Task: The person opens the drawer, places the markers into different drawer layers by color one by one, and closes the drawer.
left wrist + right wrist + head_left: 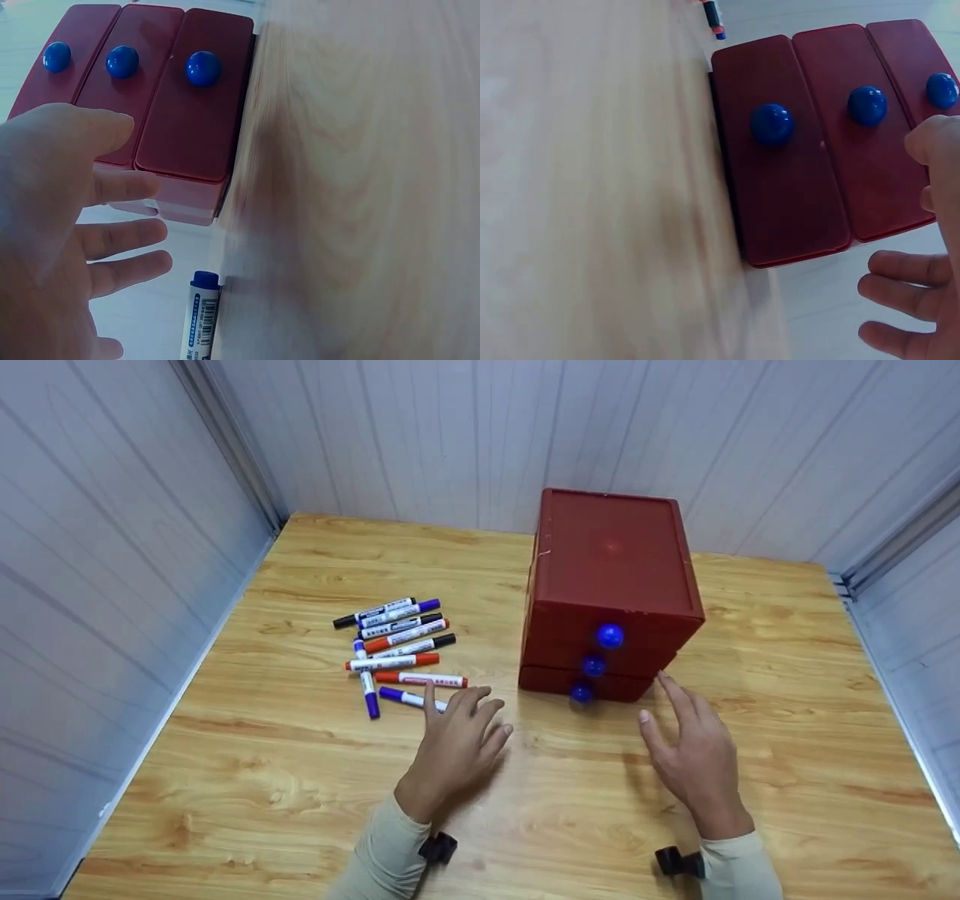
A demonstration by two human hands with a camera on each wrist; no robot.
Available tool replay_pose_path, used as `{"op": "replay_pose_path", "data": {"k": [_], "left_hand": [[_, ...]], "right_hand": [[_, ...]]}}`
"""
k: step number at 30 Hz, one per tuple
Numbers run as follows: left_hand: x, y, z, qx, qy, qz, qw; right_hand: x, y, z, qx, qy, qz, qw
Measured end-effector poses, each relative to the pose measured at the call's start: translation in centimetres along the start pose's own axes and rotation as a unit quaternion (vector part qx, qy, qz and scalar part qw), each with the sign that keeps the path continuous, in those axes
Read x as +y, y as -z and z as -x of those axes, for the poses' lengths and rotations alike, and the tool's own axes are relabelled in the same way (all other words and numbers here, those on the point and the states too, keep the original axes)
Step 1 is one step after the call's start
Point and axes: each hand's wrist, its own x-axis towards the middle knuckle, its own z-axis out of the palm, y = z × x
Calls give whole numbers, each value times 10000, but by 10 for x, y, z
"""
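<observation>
A dark red box of three drawers [615, 555] stands on the wooden table, each drawer front bearing a round blue knob [610, 636]. All the drawers look closed. My left hand [459, 742], fingers spread, hovers in front of the markers and holds nothing; it partly hides a blue-capped marker [405, 697]. In the left wrist view a blue-ended marker [202, 315] lies below the fingers. My right hand [697, 750] is by the box's front right corner, fingers extended and holding nothing. Whether its fingertips touch the box I cannot tell.
Several whiteboard markers with black, blue and red caps, among them a red one [394, 661], lie in a loose pile left of the box. Pale panel walls [420, 442] enclose the wooden table [247, 780] at the back and sides.
</observation>
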Motion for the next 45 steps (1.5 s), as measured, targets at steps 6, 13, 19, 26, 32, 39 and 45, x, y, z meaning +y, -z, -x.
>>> {"op": "replay_pose_path", "data": {"k": [6,13,19,26,32,39,45], "left_hand": [[4,-4,1,-19,-16,83,10000],[5,-4,0,194,-154,127,9996],[12,-6,-6,174,-149,94,9997],[21,-11,-13,340,-187,302,9988],[17,-10,-14,342,-160,334,9987],[11,-12,-14,308,29,411,9987],[9,-14,-13,260,20,373,9990]], "right_hand": [[1,12,-12,304,-178,-211,9992],[-1,21,-27,478,-625,-577,9952],[-1,20,-37,323,-788,-928,9920],[-2,16,-52,162,-715,-1473,9864],[-3,11,-67,314,-199,-1585,9867],[-3,10,-77,446,56,-1378,9894],[-1,10,-84,634,301,-1303,9890]]}}
